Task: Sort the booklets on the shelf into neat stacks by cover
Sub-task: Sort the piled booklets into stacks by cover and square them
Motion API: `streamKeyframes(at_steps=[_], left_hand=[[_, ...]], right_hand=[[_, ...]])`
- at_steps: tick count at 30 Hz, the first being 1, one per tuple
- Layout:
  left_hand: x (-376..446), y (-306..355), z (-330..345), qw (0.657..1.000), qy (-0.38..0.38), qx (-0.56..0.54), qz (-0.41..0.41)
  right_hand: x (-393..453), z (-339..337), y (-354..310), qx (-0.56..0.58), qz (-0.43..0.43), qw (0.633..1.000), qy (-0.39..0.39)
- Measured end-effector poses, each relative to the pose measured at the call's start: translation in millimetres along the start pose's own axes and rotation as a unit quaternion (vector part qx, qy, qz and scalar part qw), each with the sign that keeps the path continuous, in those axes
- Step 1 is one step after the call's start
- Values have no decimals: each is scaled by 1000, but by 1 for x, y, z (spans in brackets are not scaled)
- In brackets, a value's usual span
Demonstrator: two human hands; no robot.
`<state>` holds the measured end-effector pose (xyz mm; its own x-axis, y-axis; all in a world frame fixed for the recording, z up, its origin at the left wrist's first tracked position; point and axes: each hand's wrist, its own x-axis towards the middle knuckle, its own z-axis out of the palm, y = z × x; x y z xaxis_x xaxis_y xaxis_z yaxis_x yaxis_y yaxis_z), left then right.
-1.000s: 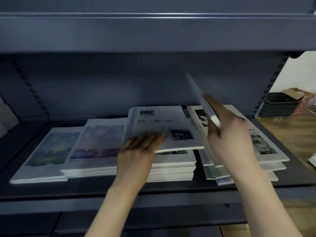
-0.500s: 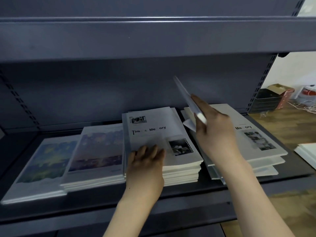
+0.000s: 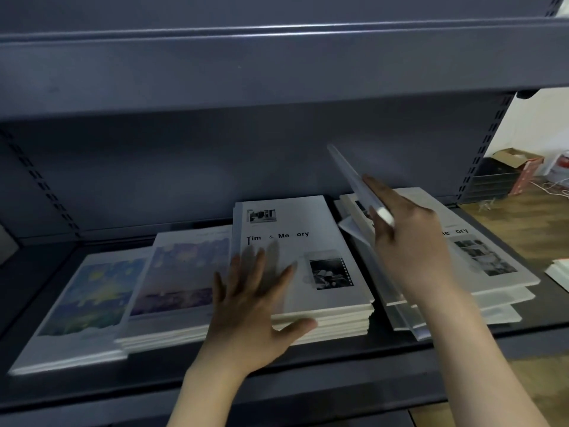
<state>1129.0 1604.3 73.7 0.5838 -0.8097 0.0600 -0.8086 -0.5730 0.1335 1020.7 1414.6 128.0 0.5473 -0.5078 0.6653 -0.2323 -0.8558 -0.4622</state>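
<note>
Spread now, left hand (image 3: 249, 306) flattens the white photo-cover middle stack (image 3: 311, 272).

The shelf (image 3: 308, 369) looks like painted metal, dark grey and matt, with a dull sheen along the front lip of the board above (image 3: 277, 35) and punched slots in the right upright (image 3: 480, 149). The booklets are paper: the middle stack (image 3: 308, 272) has smooth, pale covers with a slight gloss, its page edges creamier and matt. The thin booklet (image 3: 354, 180) held on edge catches the light like coated paper. Off to the right, the floor (image 3: 523, 229) appears to be wood-grain boards, and a cardboard box (image 3: 514, 157) looks plain and rough.
</note>
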Motion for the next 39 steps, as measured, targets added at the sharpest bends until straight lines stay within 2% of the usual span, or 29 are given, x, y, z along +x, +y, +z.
streamKeyframes(at_steps=[11,19,23,31,39], left_hand=[[13,4,9,1000,-8,17,-3],[8,1,3,1000,1,-28,-1],[1,-12,-15,991,30,-126,-46],[-23,-69,-39,977,147,-114,-100],[-72,-148,-49,947,186,-97,-241]], right_hand=[[12,2,12,-22,-17,1000,-7],[12,6,5,-19,-24,999,-9],[13,14,-7,-23,-27,999,-3],[7,58,-82,-6,-83,997,3],[-14,113,-169,26,-163,986,-16]])
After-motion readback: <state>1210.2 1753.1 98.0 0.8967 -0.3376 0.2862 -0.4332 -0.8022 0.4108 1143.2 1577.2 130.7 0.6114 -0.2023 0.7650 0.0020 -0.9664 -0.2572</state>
